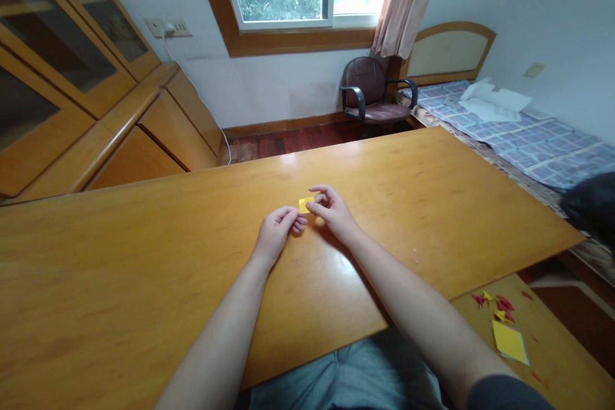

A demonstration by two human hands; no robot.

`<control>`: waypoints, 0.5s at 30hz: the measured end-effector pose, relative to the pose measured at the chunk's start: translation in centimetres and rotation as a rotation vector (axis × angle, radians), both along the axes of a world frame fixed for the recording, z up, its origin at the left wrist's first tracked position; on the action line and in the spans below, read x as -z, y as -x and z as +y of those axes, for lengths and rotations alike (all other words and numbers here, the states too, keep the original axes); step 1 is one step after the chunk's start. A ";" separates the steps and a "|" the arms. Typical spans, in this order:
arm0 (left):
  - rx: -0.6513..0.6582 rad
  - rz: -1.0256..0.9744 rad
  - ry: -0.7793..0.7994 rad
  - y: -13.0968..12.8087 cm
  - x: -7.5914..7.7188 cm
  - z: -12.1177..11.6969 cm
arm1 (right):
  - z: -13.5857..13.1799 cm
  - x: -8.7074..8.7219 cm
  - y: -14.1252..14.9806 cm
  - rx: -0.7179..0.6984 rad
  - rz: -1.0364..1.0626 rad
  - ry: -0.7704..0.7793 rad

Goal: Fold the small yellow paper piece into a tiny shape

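A small yellow piece of paper is held up between my two hands, a little above the wooden table. My left hand pinches its lower left corner between thumb and fingers. From the right, my right hand grips the paper's right edge with the thumb in front, its index finger raised above the sheet. Faint lines on the paper look like creases, but it is too small to be sure.
On a lower surface at right lie a stack of yellow paper and several small red and yellow folded paper pieces. Beyond the table stand an armchair, a bed and a wooden cabinet. A white cord hangs by the wall.
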State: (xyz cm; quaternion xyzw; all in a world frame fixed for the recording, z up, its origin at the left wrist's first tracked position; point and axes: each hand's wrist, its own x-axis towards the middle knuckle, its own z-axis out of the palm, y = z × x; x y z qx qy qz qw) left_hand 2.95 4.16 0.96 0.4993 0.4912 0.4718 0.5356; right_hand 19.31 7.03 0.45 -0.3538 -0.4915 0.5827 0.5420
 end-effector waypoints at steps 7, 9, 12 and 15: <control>0.010 -0.030 0.001 0.2 0.2 0.1 | -0.1 -0.2 -0.1 -0.032 0.020 0.017; 0.020 -0.019 0.000 0.2 0.1 0.0 | -0.1 -0.2 -0.1 -0.043 0.016 0.021; 0.026 -0.028 0.016 0.1 -0.2 -0.1 | -0.1 -0.2 -0.1 -0.047 0.011 0.018; 0.041 -0.043 0.033 0.1 -0.3 -0.1 | -0.1 0.0 -0.1 -0.055 0.010 0.014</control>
